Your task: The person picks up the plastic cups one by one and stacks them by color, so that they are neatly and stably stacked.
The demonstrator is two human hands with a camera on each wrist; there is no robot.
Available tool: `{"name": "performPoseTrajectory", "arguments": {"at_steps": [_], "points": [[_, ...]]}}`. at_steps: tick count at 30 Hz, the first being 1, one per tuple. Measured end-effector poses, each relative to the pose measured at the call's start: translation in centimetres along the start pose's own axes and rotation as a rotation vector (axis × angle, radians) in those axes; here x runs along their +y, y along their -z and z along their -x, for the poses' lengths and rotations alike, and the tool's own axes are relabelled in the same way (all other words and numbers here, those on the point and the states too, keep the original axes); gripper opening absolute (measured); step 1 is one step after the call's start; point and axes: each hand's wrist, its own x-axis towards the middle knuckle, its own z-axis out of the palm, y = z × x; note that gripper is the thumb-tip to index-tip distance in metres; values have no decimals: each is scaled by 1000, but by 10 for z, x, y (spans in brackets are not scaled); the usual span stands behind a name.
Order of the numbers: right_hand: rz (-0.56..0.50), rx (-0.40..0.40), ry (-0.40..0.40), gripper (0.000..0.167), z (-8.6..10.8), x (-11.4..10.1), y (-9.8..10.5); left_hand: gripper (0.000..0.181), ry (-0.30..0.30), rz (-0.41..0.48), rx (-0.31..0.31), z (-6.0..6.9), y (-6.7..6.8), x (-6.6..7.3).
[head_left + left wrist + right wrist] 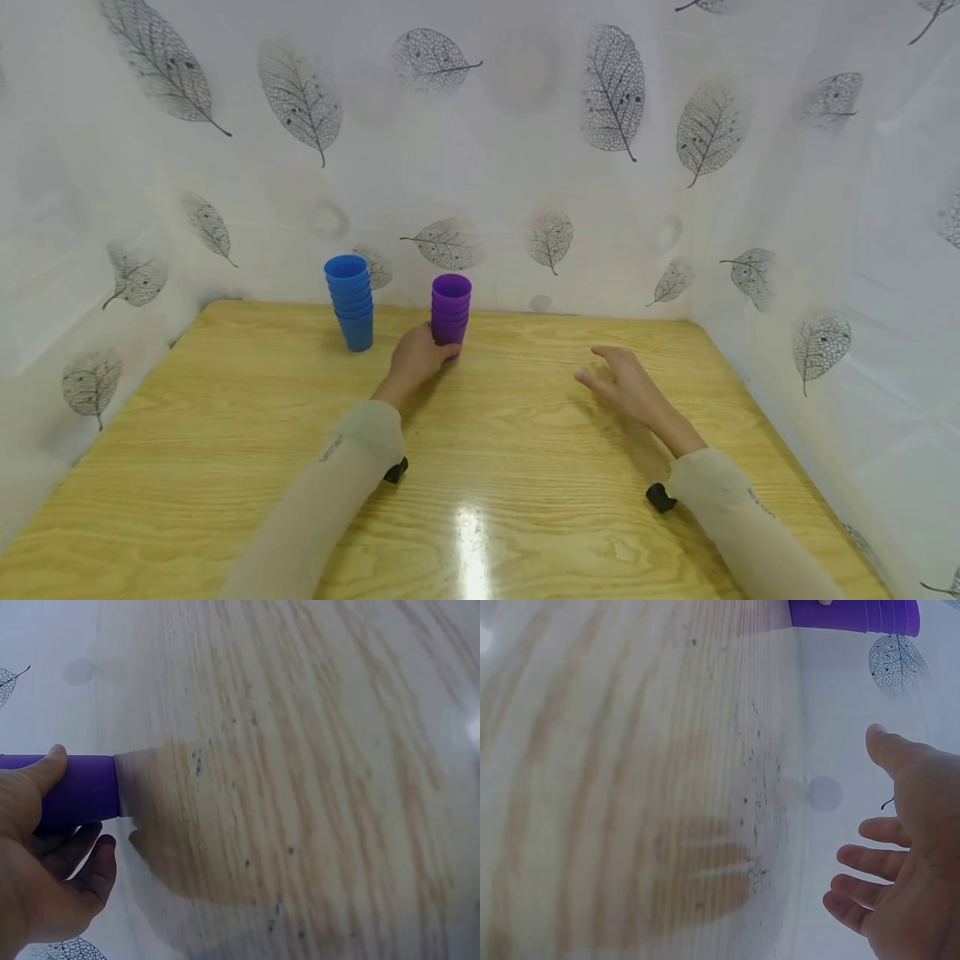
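Note:
Upright near the back of the table is a stack of purple cups [451, 302], nested in one another. My left hand [418, 360] grips it low down, with the thumb on one side and the fingers on the other. In the left wrist view the lowest purple cup [84, 787] meets its reflection at the table surface. To the left stands a taller stack of blue cups [351, 304], which neither hand touches. Over the right part of the table my right hand [628, 387] is held apart from the cups, its fingers loosely extended and holding nothing.
The wooden table [525, 467] has a glossy top that reflects light near its front. A white curtain [510, 167] with a leaf print hangs close behind it and along both sides. A dark wrist device [660, 497] sits under the right sleeve.

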Motion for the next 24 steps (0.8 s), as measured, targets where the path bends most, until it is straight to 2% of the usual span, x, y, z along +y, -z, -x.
{"name": "performPoseTrajectory", "arguments": {"at_steps": [4, 6, 13, 16, 19, 23, 24], "points": [[-4, -11, 10, 75, -4, -2, -1, 44, 17, -60, 38, 1, 2, -3], [-3, -16, 16, 76, -6, -3, -1, 45, 5, -90, 41, 2, 4, -6], [68, -32, 21, 81, -8, -5, -1, 69, -90, -205, -19, 11, 20, -17], [108, -40, 25, 84, -8, -5, 0, 69, -123, -245, -42, 21, 31, -20], [134, -51, 30, 86, -9, -4, 1, 67, -191, -297, -44, 34, 43, -26], [173, -72, 11, 90, -7, -2, 4, 60, -416, -436, -20, 53, 60, -37], [181, -78, 5, 91, -7, -1, 4, 59, -449, -452, -11, 57, 64, -41]]}}
